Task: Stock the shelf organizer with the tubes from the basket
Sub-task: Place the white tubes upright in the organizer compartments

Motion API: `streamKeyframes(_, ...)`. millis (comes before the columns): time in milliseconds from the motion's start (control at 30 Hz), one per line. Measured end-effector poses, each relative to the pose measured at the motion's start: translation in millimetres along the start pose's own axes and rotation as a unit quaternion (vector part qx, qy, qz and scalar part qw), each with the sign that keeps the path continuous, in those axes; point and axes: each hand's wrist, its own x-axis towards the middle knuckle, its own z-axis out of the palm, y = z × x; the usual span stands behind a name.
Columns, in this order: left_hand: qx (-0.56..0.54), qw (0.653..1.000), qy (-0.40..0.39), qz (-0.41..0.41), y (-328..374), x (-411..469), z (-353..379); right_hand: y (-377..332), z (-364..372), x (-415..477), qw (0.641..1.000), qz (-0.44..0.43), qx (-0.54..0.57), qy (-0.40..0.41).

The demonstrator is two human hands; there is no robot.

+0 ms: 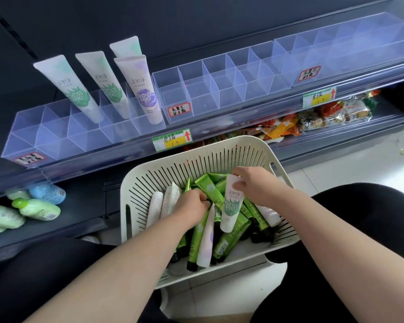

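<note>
A cream slotted basket (pixel 196 157) sits in front of me, filled with several green and white tubes. My right hand (pixel 254 185) pinches the flat end of a white tube with a green leaf print (pixel 230 206), held upright over the pile. My left hand (pixel 191 203) reaches into the pile with curled fingers gripping the top of a white tube with a purple print (pixel 207 238). On the shelf, the left clear organizer (pixel 56 136) holds several white tubes (pixel 138 89) standing cap down. The middle organizer (pixel 219 82) has bare compartments.
A third clear organizer (pixel 359 43) stands on the shelf at the right. Price tags (pixel 172 139) hang on the shelf edge. Green and blue bottles (pixel 35 206) lie on the lower shelf at left, snack packets (pixel 313 117) at right. My dark-clothed knees flank the basket.
</note>
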Motion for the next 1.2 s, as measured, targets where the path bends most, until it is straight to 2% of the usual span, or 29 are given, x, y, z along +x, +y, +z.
streamKeyframes(167,0.066,0.997,-0.041,-0.015,14.0,-1.5,15.9,2.7,2.6,-3.0,0.998,-0.003,0.010,0.069)
streamKeyframes(333,0.111,0.993,-0.002,-0.030,12.1,0.0,17.4,0.6,-2.1,-7.7,0.994,-0.018,0.005,0.104)
streamKeyframes(433,0.076,0.996,0.047,-0.030,11.5,-1.9,2.1,-2.7,-2.2,-7.7,0.991,-0.038,-0.011,0.126)
streamKeyframes(600,-0.043,0.983,0.177,0.028,9.1,-18.0,-50.1,-25.3,-10.0,-3.3,0.981,-0.082,-0.034,0.175)
streamKeyframes(833,-0.124,0.931,0.340,0.050,-7.0,-52.2,-127.4,-91.6,-34.1,0.8,0.956,-0.156,-0.057,0.242)
streamKeyframes(1000,-0.191,0.868,0.444,0.119,-6.4,-77.5,-188.4,-129.0,-47.6,-3.1,0.947,-0.170,-0.070,0.265)
streamKeyframes(1133,-0.222,0.824,0.497,0.154,9.7,-83.3,-237.2,-150.0,-58.2,-0.2,0.936,-0.189,-0.092,0.282)
streamKeyframes(1200,-0.215,0.818,0.507,0.166,16.7,-78.3,-253.2,-158.2,-62.6,2.5,0.931,-0.194,-0.104,0.291)
